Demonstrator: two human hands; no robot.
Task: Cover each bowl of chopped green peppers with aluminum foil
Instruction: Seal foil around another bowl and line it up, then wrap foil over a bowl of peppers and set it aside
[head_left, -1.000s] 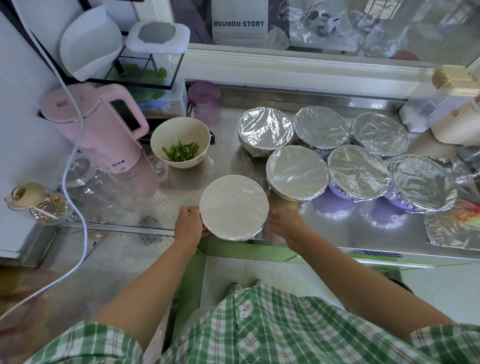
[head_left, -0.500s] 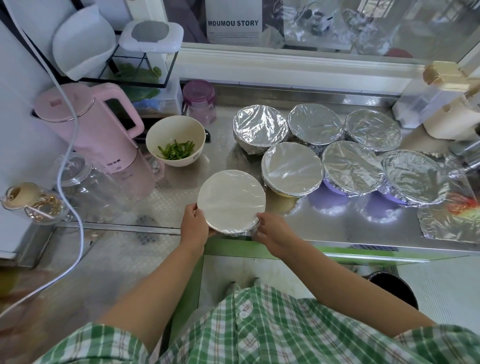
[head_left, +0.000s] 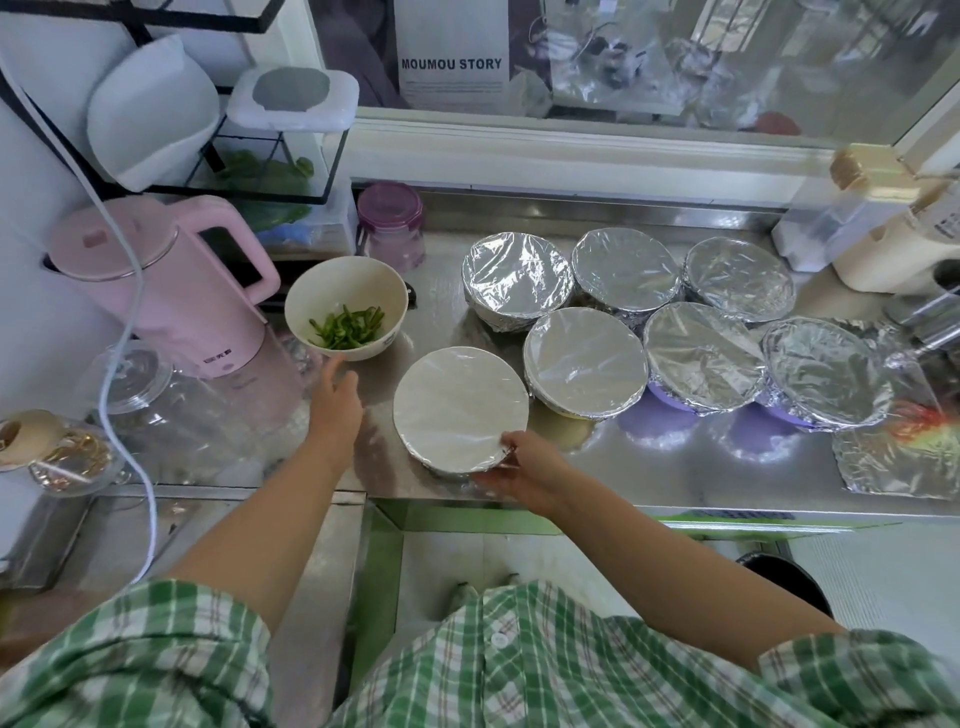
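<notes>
A round cream bowl with a smooth matte wall stands uncovered left of centre on the brushed steel counter. It holds a small heap of chopped green peppers cut in thin strips. Just right of it and lower in the frame sits a foil-covered bowl. Its foil is pulled flat and drum-tight across the top and crimped down over the rim.

The right hand grips that covered bowl at its lower right edge, thumb on the foil top and fingers curled under the rim. The left hand is spread flat with its fingers straight, holding nothing. Its fingertips are at the near rim of the uncovered bowl; whether they touch it cannot be told.

To the right, six more foil-wrapped bowls are packed together in two rows, their foil shiny and creased. A loose crumpled foil sheet lies at the right edge.

A glossy pink kettle stands at the left; the small print near its base is too small to read. A sign at the top centre reads "MOUMOU STORY".
</notes>
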